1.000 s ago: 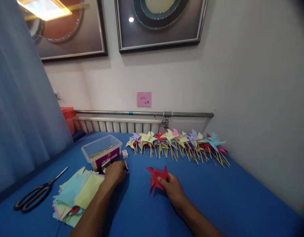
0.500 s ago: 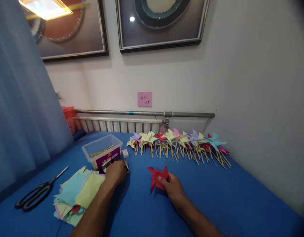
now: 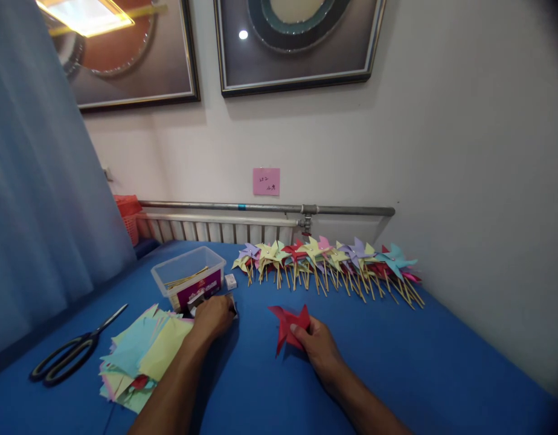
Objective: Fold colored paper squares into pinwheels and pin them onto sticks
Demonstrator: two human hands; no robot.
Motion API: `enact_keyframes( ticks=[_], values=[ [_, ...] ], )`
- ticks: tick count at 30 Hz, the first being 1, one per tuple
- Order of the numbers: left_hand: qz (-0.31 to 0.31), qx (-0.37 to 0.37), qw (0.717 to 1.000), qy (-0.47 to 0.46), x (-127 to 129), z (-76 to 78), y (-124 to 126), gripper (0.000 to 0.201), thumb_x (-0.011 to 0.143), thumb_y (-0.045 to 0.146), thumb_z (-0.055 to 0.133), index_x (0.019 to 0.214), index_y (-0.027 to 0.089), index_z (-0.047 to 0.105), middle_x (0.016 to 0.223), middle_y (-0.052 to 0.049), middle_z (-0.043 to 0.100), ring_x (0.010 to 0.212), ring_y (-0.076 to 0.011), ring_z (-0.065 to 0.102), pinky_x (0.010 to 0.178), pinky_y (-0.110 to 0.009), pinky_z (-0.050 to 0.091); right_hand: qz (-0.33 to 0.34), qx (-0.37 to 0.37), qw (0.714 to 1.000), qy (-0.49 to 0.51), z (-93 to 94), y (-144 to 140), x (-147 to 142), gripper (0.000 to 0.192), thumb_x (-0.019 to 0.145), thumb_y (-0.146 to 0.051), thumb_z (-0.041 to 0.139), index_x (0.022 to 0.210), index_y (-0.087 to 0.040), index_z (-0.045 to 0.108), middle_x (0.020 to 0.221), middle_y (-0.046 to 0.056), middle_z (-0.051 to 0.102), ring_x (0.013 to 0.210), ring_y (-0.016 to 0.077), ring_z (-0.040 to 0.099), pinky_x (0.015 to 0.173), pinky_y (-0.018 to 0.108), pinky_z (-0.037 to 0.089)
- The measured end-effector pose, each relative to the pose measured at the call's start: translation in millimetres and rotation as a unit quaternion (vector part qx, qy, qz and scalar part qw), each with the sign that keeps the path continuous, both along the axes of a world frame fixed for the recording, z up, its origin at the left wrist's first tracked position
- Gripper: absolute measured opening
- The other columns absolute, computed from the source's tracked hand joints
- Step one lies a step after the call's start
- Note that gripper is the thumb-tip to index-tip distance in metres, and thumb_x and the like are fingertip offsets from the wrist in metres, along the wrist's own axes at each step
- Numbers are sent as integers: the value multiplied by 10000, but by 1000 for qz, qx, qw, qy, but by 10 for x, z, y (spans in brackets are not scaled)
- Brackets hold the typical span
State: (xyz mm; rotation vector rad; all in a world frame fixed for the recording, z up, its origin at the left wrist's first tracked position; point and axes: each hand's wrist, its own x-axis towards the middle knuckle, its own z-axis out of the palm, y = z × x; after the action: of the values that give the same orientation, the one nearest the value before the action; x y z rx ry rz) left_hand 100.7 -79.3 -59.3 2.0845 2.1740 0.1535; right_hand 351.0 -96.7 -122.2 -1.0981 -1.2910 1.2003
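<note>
On the blue table [image 3: 397,362] in front of you, your right hand [image 3: 317,344] pinches the near edge of a red paper pinwheel [image 3: 288,323], which lies flat on the cloth. Your left hand [image 3: 213,317] is curled down over a small dark box [image 3: 195,301] just in front of the clear plastic tub [image 3: 188,275]; whether the fingers actually grip anything, you cannot tell. Beside your left forearm sits a loose stack of coloured paper squares [image 3: 141,353], with black scissors [image 3: 70,353] further left. A row of finished pinwheels on sticks [image 3: 328,263] lies along the far edge, near the wall.
</note>
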Motion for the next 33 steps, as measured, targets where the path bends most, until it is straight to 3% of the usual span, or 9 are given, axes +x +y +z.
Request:
enact_keyframes(
  ticks=[7, 16, 25, 33],
  values=[
    [22, -5, 999, 24, 31, 10, -3, 257, 835, 175, 491, 928, 157, 730, 1039, -170, 732, 998, -320, 685, 783, -342, 492, 3, 1, 1000, 4, 28, -16, -3, 305, 716, -431, 700, 832, -149, 689, 705, 26, 689, 625, 170, 579, 611, 293, 448],
    [16, 3, 999, 28, 45, 32, -25, 312, 808, 95, 479, 985, 191, 717, 1021, -153, 736, 990, -294, 685, 777, -326, 485, 5, -7, 1000, 10, 51, -38, 1, 298, 720, -433, 704, 822, -153, 686, 697, 20, 677, 627, 165, 566, 621, 294, 438],
    [30, 33, 999, 15, -1, 74, -24, 274, 837, 144, 468, 934, 204, 717, 1006, -136, 741, 989, -292, 683, 790, -342, 484, -1, -18, 1000, 12, 117, -71, -8, 307, 702, -434, 718, 829, -156, 696, 707, 18, 681, 616, 160, 556, 600, 279, 424],
    [34, -19, 998, 42, -57, 75, -9, 248, 819, 236, 530, 923, 173, 746, 1030, -173, 735, 976, -327, 687, 765, -362, 497, 8, -14, 1000, 14, 53, -34, 9, 286, 699, -420, 705, 809, -157, 685, 703, 23, 688, 634, 173, 578, 624, 294, 447]
  ],
)
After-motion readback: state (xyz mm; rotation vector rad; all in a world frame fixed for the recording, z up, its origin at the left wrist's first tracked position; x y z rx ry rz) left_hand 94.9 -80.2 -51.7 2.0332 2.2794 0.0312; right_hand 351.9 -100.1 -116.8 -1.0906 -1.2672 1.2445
